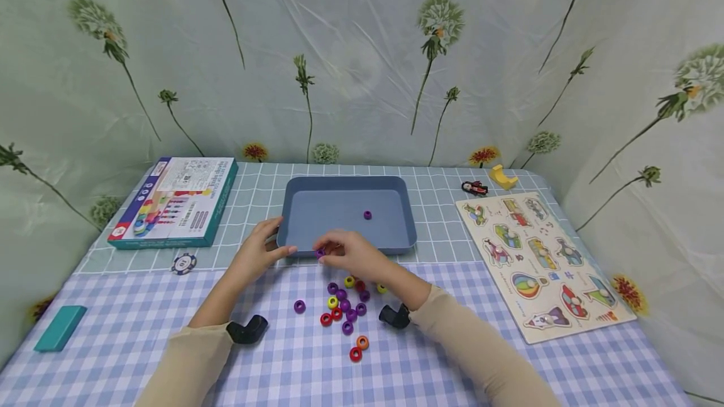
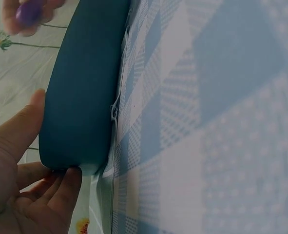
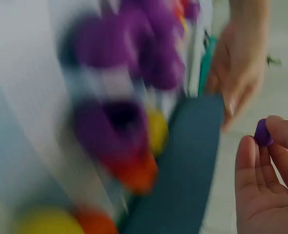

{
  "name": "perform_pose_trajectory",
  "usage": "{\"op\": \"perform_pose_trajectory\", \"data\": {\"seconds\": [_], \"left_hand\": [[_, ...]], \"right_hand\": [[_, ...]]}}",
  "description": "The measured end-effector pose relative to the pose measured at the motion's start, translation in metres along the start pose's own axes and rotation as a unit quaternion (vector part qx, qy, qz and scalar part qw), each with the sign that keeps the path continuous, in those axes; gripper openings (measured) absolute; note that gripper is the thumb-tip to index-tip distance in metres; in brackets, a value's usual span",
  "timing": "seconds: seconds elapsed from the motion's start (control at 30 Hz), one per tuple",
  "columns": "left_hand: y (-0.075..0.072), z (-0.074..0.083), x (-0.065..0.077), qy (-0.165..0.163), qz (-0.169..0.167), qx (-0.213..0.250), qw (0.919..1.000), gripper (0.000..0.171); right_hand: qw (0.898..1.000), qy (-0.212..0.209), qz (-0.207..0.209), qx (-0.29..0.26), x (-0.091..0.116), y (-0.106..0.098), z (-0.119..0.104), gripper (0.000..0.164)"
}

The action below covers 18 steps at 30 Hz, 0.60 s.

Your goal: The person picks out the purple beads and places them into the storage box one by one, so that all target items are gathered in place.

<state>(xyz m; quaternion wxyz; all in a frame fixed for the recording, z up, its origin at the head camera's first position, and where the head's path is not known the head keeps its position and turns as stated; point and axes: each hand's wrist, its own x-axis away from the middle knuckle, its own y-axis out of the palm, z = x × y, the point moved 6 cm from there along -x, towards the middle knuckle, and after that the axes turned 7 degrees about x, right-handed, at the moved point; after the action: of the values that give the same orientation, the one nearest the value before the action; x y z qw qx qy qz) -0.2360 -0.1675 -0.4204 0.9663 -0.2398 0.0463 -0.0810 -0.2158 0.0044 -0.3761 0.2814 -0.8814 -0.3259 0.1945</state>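
My right hand point(image 1: 353, 253) pinches a purple bead point(image 3: 263, 133) between thumb and fingertips, over the front rim of a blue-grey tray point(image 1: 345, 184). At the tray's front left corner, my left hand point(image 1: 257, 251) holds the edge, its thumb at the rim and its fingers against the side in the left wrist view. One purple bead point(image 1: 367, 215) lies inside the tray. In front of it, a loose group of purple beads point(image 1: 345, 305), red beads point(image 1: 326, 319) and yellow beads point(image 1: 332, 302) is spread on the checked cloth, with an orange bead point(image 1: 362, 342) nearer me.
A boxed toy set point(image 1: 175, 203) lies at the back left, a poker chip point(image 1: 183, 263) by its front edge. The teal block point(image 1: 60, 328) is at the far left. On the right are a wooden puzzle board point(image 1: 543, 269), a small figure point(image 1: 474, 188) and a yellow piece point(image 1: 502, 177).
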Motion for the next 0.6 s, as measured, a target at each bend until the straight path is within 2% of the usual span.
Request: {"op": "perform_pose_trajectory", "data": {"seconds": [0.13,0.27,0.4,0.5,0.6], "left_hand": [[0.0,0.0,0.0,-0.01,-0.003,0.002,0.9999,0.076],[0.0,0.001,-0.001,-0.013,-0.006,0.001,0.9999,0.078],[0.0,0.001,-0.002,-0.015,-0.007,-0.001,0.9999,0.079],[0.0,0.0,-0.001,-0.017,-0.007,-0.001,0.9998,0.08],[0.0,0.0,-0.001,-0.018,-0.008,0.0,0.9998,0.079]], "right_hand": [[0.997,0.023,0.056,-0.046,-0.004,-0.035,-0.002,0.021],[0.993,0.066,0.088,-0.051,-0.008,-0.055,0.034,0.023],[0.988,0.121,0.09,-0.027,-0.009,-0.06,0.075,0.024],[0.984,0.154,0.085,-0.016,-0.007,-0.059,0.092,0.023],[0.982,0.168,0.084,-0.006,-0.007,-0.058,0.103,0.021]]}}
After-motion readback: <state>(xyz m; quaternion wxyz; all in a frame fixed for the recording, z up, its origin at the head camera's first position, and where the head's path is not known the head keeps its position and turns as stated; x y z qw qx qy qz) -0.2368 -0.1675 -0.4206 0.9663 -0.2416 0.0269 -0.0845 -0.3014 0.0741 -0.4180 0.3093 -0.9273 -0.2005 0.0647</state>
